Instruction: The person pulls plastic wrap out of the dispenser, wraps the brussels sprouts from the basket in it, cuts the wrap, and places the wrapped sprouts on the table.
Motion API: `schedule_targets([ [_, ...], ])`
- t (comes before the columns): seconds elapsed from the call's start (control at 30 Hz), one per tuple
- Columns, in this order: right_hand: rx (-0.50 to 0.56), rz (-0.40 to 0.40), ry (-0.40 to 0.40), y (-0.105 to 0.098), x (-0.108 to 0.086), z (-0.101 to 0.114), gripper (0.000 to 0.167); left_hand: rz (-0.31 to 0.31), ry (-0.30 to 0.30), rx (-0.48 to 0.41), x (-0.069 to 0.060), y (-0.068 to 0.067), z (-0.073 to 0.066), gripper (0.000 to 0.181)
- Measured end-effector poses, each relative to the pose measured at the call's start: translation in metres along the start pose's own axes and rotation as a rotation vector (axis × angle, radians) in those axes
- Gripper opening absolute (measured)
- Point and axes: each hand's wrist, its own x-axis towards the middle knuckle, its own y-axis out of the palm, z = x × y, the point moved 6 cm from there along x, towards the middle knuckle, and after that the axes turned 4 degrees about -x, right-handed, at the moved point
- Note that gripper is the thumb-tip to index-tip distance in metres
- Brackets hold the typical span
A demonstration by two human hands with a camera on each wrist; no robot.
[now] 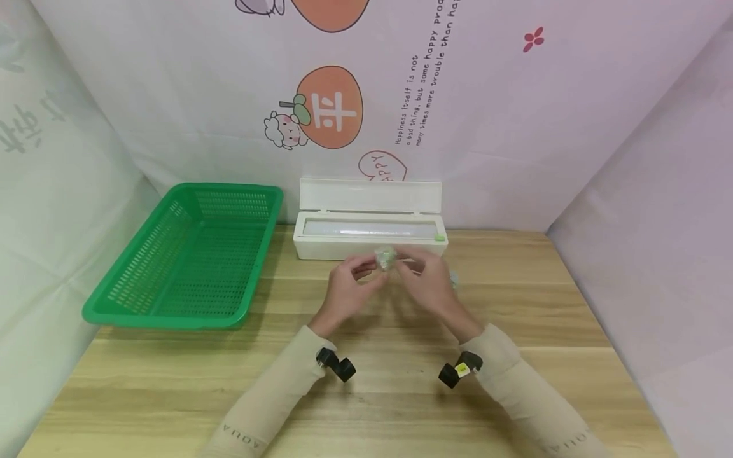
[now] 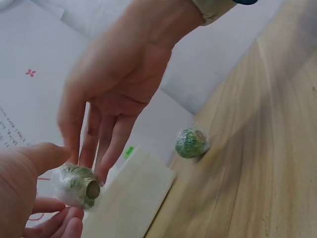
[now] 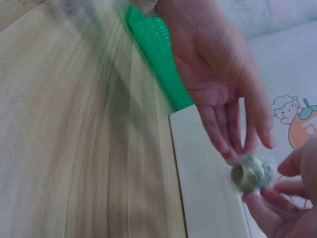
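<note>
In front of the white box, my left hand (image 1: 349, 285) and right hand (image 1: 426, 280) meet around a small Brussels sprout (image 1: 385, 257) wrapped in clear film. The left wrist view shows the sprout (image 2: 77, 186) with its cut stem facing out, the left thumb and fingers on either side and the right fingertips at its top. Raised off the table, the sprout (image 3: 252, 173) is held by the fingertips of both hands. A second wrapped sprout (image 2: 191, 143) lies on the table beyond the right hand, mostly covered by that hand in the head view.
The white cling film box (image 1: 369, 248) stands against the back wall, its lid (image 1: 371, 194) raised, the roll showing inside and a green slider (image 1: 439, 238) at its right end. A green plastic basket (image 1: 250, 286) sits on the wooden table (image 1: 395, 413) to the left.
</note>
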Motion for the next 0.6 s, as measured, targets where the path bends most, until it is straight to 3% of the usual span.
schedule_targets([
  [0.17, -0.036, 0.033, -0.041, -0.004, -0.003, -0.002, 0.023, 0.012, -0.124, -0.052, 0.004, -0.002, 0.008, 0.053],
  [0.3, -0.030, 0.044, -0.030, -0.010, -0.004, -0.013, 0.027, 0.090, -0.179, -0.144, 0.005, 0.003, 0.011, 0.045],
  [0.43, 0.000, 0.104, 0.030, -0.015, -0.005, -0.026, 0.037, 0.170, -0.228, -0.245, 0.006, 0.009, 0.015, 0.038],
  [0.6, 0.036, 0.181, 0.117, -0.017, -0.008, -0.037, 0.043, 0.173, -0.289, -0.256, 0.006, 0.014, 0.023, 0.037],
])
